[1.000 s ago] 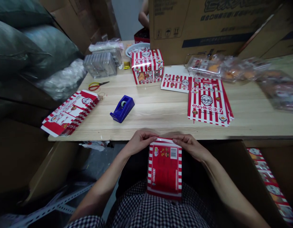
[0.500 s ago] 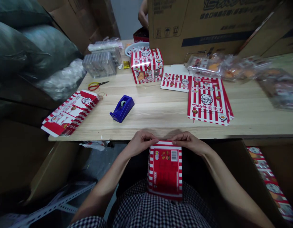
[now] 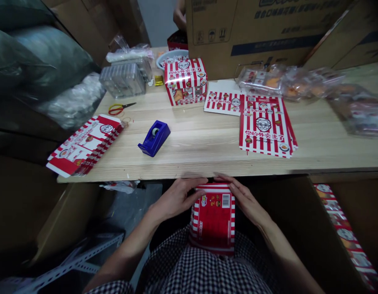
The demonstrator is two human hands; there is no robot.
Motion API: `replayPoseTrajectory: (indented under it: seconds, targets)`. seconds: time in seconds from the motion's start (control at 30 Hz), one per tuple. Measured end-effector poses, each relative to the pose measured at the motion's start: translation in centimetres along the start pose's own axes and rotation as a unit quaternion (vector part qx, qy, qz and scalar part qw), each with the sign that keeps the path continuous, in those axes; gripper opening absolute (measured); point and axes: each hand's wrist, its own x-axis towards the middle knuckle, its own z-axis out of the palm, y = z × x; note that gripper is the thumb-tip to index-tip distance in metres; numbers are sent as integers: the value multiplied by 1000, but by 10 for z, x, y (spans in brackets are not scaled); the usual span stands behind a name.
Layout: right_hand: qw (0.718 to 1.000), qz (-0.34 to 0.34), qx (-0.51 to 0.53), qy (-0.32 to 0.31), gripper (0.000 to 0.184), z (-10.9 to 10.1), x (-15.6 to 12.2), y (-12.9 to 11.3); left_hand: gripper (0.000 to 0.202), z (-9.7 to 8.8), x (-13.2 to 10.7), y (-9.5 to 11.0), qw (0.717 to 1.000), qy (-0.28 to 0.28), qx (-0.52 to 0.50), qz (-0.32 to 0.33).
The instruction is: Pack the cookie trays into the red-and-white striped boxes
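A red-and-white striped carton (image 3: 215, 220) rests against my lap, below the table's front edge, with its red printed panel and barcode facing up. From its left side my left hand (image 3: 181, 198) grips the top end, the thumb lying over the panel and the fingers along the far edge. On the opposite side my right hand (image 3: 242, 200) presses the upper right corner, its fingers stretched over the far edge. The far face of the carton and part of both hands' fingers are hidden.
On the table (image 3: 189, 151) are a blue tape dispenser (image 3: 154, 138), scissors (image 3: 121, 108), stacked flat cartons (image 3: 84, 145), more printed cartons (image 3: 264, 126), a filled striped box (image 3: 185, 81) and bagged goods (image 3: 287, 83). A large cardboard box (image 3: 253, 36) stands behind. A co-worker's hand (image 3: 179, 16) shows at the back.
Both my hands have shifted from pinching the carton's top edge to lying along its upper sides. The left thumb now lies on the panel. The view has moved slightly.
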Motion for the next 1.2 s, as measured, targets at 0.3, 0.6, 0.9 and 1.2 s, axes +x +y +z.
replayPoseTrajectory:
  seconds: [0.3, 0.6, 0.9, 1.2]
  targets:
    - [984, -105, -145, 21, 29, 15, -12, -11, 26, 23, -20, -14, 956, 116, -240, -118]
    - [989, -108, -87, 41, 25, 25, 27, -61, 32, -27, 21, -12, 955, 96, -267, -81]
    - [995, -57, -53, 68, 24, 25, 41, -18, 30, -20, 10, -38, 974, 147, -162, -55]
    - [984, -65, -99, 133, 31, 8, 30, -23, 19, -152, 8, -87, 891, 393, 17, -225]
